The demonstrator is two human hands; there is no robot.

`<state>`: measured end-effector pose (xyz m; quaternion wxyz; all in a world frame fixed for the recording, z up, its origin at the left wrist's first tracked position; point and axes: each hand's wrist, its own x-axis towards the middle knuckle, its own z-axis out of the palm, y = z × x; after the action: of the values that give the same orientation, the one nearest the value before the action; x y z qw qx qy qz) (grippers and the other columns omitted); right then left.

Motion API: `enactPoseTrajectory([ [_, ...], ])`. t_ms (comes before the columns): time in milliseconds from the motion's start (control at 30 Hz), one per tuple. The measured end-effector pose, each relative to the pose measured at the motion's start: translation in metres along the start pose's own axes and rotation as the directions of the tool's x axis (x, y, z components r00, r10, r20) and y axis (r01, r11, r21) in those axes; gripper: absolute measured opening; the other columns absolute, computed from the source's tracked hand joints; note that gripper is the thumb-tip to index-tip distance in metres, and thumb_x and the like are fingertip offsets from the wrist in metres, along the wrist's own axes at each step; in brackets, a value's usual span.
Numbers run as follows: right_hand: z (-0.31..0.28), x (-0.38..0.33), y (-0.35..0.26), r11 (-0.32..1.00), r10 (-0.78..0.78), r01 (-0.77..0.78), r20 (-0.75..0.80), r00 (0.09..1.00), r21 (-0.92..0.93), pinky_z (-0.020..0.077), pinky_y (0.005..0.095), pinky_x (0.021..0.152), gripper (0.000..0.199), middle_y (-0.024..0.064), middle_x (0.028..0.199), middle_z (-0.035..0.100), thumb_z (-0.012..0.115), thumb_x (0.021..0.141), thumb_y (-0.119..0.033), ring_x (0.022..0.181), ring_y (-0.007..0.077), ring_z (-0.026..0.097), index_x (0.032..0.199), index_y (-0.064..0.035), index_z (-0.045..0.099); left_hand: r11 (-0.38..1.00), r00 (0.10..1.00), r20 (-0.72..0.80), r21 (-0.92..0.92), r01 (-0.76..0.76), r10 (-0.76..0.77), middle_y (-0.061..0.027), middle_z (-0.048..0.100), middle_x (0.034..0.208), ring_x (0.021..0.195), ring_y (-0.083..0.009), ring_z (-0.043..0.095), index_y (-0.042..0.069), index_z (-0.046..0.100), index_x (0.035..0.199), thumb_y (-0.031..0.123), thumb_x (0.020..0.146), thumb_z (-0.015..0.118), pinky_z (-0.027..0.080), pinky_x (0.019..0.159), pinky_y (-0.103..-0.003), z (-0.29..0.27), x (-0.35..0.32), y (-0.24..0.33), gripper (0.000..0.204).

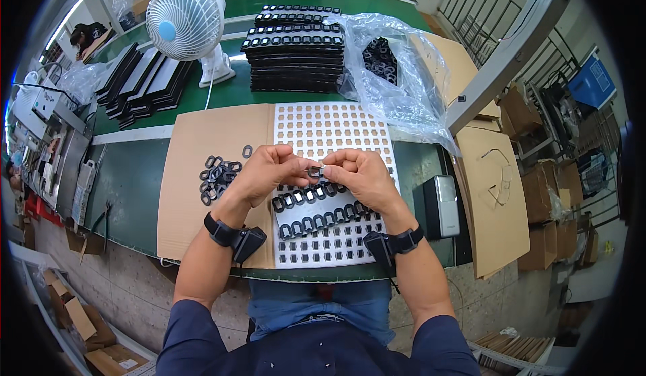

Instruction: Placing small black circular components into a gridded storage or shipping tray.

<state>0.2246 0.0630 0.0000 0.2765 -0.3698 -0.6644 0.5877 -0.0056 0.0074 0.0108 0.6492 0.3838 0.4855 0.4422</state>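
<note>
My left hand (270,172) and my right hand (363,177) meet over the middle of the board, fingertips pinched together. Between them is a small black oval ring (314,172), with something small and pale at its right side, too small to make out. Just below the fingers lies a light strip (313,213) edged by two rows of black oval rings. It rests on a white board (286,261) full of cut-outs, whose lower rows hold small dark pieces. Left of my left hand, loose black rings (219,176) lie heaped on a brown cardboard sheet (188,221).
Behind the board stand a tall stack of black strips (296,60), a clear plastic bag (404,73) of black parts and a white fan (186,19). More strips (145,83) lie at far left. A silver-black box (441,206) and eyeglasses (498,181) on cardboard sit right; pliers (103,221) left.
</note>
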Motion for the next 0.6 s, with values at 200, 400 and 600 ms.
enactPoseTrajectory([
  [200,0.0003,-0.0017,-0.004,1.0,0.003,-0.003,0.003,1.0,0.004,0.045,0.0173,0.062,0.023,-0.0025,0.075,0.071,0.076,0.092,-0.012,0.069,0.0004,0.059,0.108,0.0035,0.072,0.997,0.999,0.037,-0.076,0.011,-0.008,-0.0243,0.071,0.113,0.096,-0.0294,0.075,-0.003,0.055,0.109,-0.003,0.093,0.069,0.065,0.08,-0.03,-0.0005,0.0006,-0.001,0.021],
  [400,0.003,-0.0025,-0.0065,1.0,-0.016,0.017,-0.034,0.999,0.025,0.0433,0.0174,0.06,0.022,-0.0032,0.073,0.07,0.076,0.092,-0.012,0.066,-0.0002,0.056,0.107,0.0035,0.072,0.996,0.996,0.078,-0.086,-0.028,0.035,-0.0275,0.068,0.118,0.099,-0.0308,0.074,-0.003,0.049,0.112,-0.007,0.091,0.069,0.065,0.081,-0.033,-0.005,0.0027,-0.0059,0.03],
  [600,0.0011,-0.003,-0.0057,1.0,-0.014,0.014,-0.033,0.999,0.023,0.0466,0.0205,0.061,0.023,-0.0001,0.075,0.072,0.075,0.09,-0.013,0.067,0.0018,0.058,0.106,0.0033,0.073,0.996,0.998,0.052,-0.084,-0.037,0.041,-0.0266,0.068,0.118,0.095,-0.0282,0.075,-0.005,0.045,0.117,-0.008,0.089,0.07,0.065,0.081,-0.033,-0.0012,0.0025,-0.005,0.037],
])
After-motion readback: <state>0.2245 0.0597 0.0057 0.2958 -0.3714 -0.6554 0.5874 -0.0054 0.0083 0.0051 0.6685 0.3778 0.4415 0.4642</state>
